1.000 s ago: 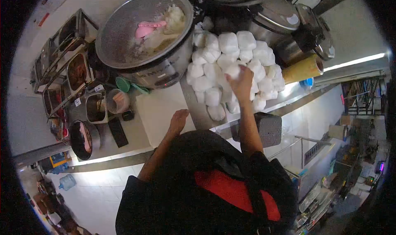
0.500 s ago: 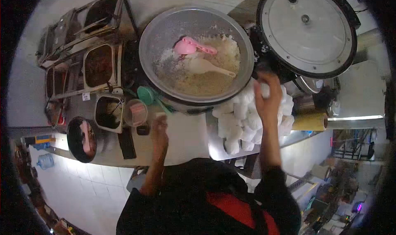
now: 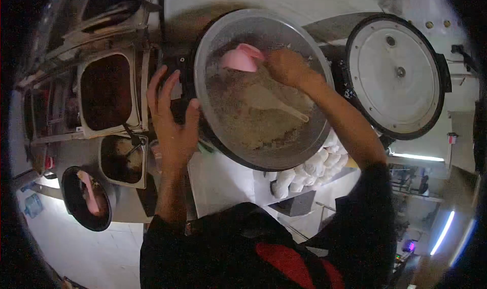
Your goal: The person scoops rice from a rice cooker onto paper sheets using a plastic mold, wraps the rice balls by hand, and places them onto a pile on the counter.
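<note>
A large round rice cooker pot [image 3: 215, 137] holds cooked rice [image 3: 253, 129] in its bottom. Inside it, my right hand [image 3: 290, 68] is closed around the handle of a pink rice scoop [image 3: 239, 60], whose bowl points left. A pale rice paddle [image 3: 276, 106] lies on the rice just below that hand. Fingers spread and holding nothing, my left hand [image 3: 175, 129] is beside the pot's left side. Whether it touches the rim cannot be made out.
The cooker's round lid [image 3: 395, 76] stands raised at the right. White wrapped bundles [image 3: 302, 177] are piled in front of the pot. Metal food pans [image 3: 106, 91] fill the left side, and a black bowl [image 3: 86, 200] with a pink-handled utensil sits lower left.
My right hand has gone from above the white bundles into the pot and grasped the pink scoop. My left hand has moved up to the pot's left side. The view has shifted.
</note>
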Tool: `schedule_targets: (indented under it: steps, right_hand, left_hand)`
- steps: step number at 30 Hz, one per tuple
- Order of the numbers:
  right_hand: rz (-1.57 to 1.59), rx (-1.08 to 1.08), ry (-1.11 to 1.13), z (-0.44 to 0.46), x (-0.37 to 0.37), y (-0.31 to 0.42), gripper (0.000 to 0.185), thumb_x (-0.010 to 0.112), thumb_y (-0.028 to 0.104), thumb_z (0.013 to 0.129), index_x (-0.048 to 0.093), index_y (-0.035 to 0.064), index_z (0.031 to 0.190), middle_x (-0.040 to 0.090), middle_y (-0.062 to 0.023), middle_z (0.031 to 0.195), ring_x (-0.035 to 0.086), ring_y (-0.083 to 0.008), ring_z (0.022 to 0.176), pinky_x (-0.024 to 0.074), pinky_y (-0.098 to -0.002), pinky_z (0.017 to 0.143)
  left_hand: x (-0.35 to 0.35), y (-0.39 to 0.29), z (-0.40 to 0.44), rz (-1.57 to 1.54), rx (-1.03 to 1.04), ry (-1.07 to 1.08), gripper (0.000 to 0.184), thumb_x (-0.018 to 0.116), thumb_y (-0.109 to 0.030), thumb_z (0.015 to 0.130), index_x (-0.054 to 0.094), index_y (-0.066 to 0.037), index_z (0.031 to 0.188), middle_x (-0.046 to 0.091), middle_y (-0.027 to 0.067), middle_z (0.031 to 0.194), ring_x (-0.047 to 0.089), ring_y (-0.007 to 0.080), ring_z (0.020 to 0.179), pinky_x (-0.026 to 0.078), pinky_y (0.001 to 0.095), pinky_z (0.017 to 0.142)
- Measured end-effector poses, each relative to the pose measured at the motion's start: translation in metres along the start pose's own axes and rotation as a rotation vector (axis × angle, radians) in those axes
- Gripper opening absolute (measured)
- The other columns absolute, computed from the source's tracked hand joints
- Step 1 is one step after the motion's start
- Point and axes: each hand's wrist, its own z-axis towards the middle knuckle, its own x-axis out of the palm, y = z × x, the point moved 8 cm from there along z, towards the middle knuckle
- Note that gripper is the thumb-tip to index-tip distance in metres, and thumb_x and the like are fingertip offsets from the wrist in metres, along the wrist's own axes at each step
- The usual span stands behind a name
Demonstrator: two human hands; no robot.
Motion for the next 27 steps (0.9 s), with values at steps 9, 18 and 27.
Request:
schedule_targets:
  steps: [9,18,27]
  right_hand:
    - [-0.165,0.122,0.149,-0.126,0.017,0.028,0.047,0.053,0.018,0.085,0.044,-0.0024,0.126,0.061,-0.0253,0.09,0.065,-0.0353,0.069,0.0526,-0.0442,0.055]
    - [-0.162,0.188,-0.01,-0.025,0.041,0.005,0.031,0.045,0.013,0.088,0.046,-0.007,0.112,0.062,-0.0247,0.083,0.065,-0.0364,0.065,0.0526,-0.0416,0.054]
    - [-0.082,-0.205,0.282,-0.07,0.08,0.07,0.024,0.052,0.011,0.084,0.055,-0.0027,0.103,0.063,-0.02,0.08,0.064,-0.0366,0.074,0.0516,-0.0444,0.062]
  left_hand:
    - [0.002,0.007,0.003,-0.028,0.022,0.062,0.047,0.068,-0.024,0.077,0.054,-0.008,0.12,0.033,0.0166,0.137,0.033,0.035,0.127,0.034,0.045,0.101]
    - [0.001,0.002,0.003,-0.058,0.024,0.089,0.052,0.072,-0.022,0.072,0.055,-0.009,0.119,0.033,0.0168,0.137,0.035,0.0356,0.126,0.038,0.0441,0.099]
    - [0.002,0.006,0.002,-0.076,0.011,0.115,0.054,0.073,-0.016,0.069,0.055,-0.011,0.12,0.031,0.0168,0.14,0.033,0.036,0.129,0.038,0.045,0.1]
